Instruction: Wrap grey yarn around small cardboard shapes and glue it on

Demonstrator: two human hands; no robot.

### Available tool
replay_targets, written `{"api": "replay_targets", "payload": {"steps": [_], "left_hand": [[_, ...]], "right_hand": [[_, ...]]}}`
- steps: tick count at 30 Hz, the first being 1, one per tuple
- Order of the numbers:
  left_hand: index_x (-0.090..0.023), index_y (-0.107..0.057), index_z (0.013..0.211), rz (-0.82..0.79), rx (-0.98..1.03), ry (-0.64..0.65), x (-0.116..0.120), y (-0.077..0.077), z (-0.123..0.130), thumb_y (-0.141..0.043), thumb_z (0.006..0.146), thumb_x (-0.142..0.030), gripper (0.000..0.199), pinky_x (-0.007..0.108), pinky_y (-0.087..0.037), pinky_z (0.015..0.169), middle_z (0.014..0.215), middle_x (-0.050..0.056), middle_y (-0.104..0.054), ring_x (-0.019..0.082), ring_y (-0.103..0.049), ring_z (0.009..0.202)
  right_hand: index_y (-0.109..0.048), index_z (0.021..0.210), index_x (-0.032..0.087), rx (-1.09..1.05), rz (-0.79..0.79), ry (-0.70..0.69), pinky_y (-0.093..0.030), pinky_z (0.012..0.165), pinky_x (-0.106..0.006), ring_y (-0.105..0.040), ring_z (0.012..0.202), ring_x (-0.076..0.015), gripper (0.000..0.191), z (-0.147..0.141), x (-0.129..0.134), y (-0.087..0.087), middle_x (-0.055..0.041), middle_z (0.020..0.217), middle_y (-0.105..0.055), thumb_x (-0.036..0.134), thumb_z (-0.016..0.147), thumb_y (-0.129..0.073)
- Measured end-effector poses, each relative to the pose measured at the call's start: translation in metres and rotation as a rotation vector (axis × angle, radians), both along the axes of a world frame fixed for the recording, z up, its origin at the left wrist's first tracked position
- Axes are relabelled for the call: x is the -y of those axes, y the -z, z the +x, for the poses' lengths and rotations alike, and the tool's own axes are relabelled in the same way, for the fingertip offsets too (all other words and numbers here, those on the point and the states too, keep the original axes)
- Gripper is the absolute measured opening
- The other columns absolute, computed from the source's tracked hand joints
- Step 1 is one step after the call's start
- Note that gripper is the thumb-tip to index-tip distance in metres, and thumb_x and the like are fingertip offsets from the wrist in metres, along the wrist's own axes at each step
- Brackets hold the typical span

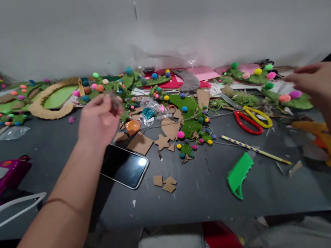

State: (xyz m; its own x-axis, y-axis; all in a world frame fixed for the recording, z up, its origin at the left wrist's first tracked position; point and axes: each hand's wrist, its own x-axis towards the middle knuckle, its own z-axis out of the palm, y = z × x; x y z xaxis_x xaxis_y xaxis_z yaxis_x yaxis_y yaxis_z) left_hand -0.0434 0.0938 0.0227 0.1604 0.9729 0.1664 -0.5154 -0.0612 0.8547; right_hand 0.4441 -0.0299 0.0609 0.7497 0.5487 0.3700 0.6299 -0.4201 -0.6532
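My left hand [98, 120] is raised over the table, left of centre, with its fingers pinched around a small, blurred greyish thing [115, 102]. Below its wrist lies a black phone [125, 166]. At the right, my right hand [318, 78] hangs near green felt pieces with pompoms [296, 99]; its fingers point left and are blurred, and whether they hold anything cannot be made out. Between the hands lie a cardboard star [162, 141], cardboard scraps [140, 143] and a green felt crescent [189, 116].
Red-and-yellow scissors [248, 122], a pencil [256, 149] and a green-handled cutter [239, 175] lie right of centre. A yellow glue gun [325, 140] is under my right forearm, a purple tool [7, 178] at the left. A tan ring [39, 108] lies toward the wall.
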Motion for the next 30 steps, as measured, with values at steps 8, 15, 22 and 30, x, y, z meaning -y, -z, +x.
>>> {"api": "replay_targets", "payload": {"steps": [8, 15, 22, 30], "left_hand": [[-0.014, -0.073, 0.077, 0.033, -0.168, 0.238, 0.055, 0.019, 0.050, -0.084, 0.076, -0.024, 0.014, 0.025, -0.047, 0.063, 0.073, 0.004, -0.067, 0.012, -0.060, 0.066], [-0.017, -0.073, 0.086, 0.001, -0.273, 0.311, 0.069, 0.025, 0.056, -0.082, 0.079, -0.030, 0.017, 0.027, -0.048, 0.066, 0.076, 0.002, -0.065, 0.013, -0.060, 0.070], [-0.016, -0.073, 0.086, 0.002, -0.253, 0.316, 0.070, 0.024, 0.058, -0.082, 0.079, -0.028, 0.016, 0.027, -0.051, 0.070, 0.079, 0.003, -0.071, 0.014, -0.065, 0.074], [-0.016, -0.072, 0.083, 0.124, -0.512, 0.177, 0.066, 0.021, 0.055, -0.076, 0.082, -0.025, 0.010, 0.027, -0.046, 0.061, 0.072, 0.002, -0.067, 0.013, -0.059, 0.063]], "right_hand": [[-0.052, 0.145, 0.029, -0.406, -0.115, -1.192, -0.044, 0.118, -0.044, -0.053, 0.140, -0.0253, 0.068, -0.209, 0.005, 0.022, -0.0089, 0.153, -0.055, 0.042, 0.084, -0.080], [-0.057, 0.132, 0.026, -0.838, 0.011, -1.246, -0.062, 0.094, -0.037, -0.073, 0.103, -0.0189, 0.054, -0.255, 0.002, 0.059, -0.0066, 0.131, -0.069, 0.024, 0.082, -0.078], [-0.073, 0.100, 0.020, -0.643, -0.010, -1.181, -0.055, 0.069, -0.028, -0.065, 0.075, -0.0147, 0.016, -0.254, 0.007, 0.058, -0.0029, 0.093, -0.075, 0.027, 0.086, -0.071], [-0.076, 0.102, 0.021, -0.220, -0.037, -1.091, -0.052, 0.073, -0.030, -0.069, 0.082, -0.0193, 0.025, -0.251, 0.020, 0.062, -0.0039, 0.094, -0.077, 0.037, 0.099, -0.057]]}}
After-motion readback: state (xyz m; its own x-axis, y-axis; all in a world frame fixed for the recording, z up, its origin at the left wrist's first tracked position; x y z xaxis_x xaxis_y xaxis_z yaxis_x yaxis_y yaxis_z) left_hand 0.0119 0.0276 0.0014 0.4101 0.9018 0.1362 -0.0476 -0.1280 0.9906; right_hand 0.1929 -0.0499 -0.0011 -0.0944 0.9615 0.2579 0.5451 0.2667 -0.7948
